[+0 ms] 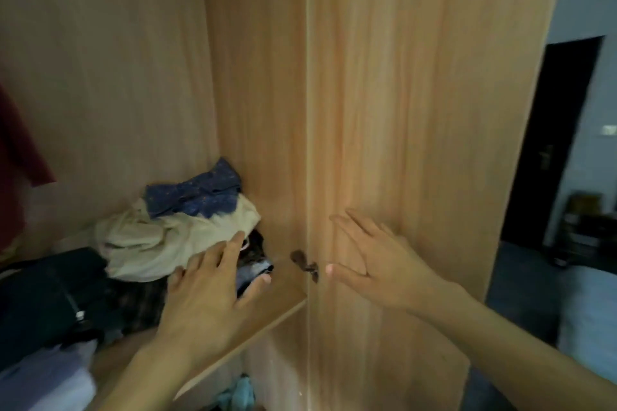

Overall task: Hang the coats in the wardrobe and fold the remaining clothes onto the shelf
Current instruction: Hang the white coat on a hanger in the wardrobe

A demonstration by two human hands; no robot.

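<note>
I look into an open wooden wardrobe. On its shelf (267, 317) lies a loose pile of clothes: a beige garment (160, 243) with a blue patterned one (200, 197) on top, a dark checked piece (253, 253) under them and black clothing (53, 294) to the left. My left hand (207, 297) reaches over the shelf with spread fingers at the right side of the pile, holding nothing. My right hand (374, 257) lies flat with straight fingers against the wardrobe door (417, 110). A dark red garment (16, 150) hangs at the far left.
A brown hinge or latch (305, 264) sits on the door edge between my hands. White and pale clothes (43, 380) lie at the lower left, teal fabric (240, 394) below the shelf. A dark doorway (554, 143) and stacked items (587, 227) are at the right.
</note>
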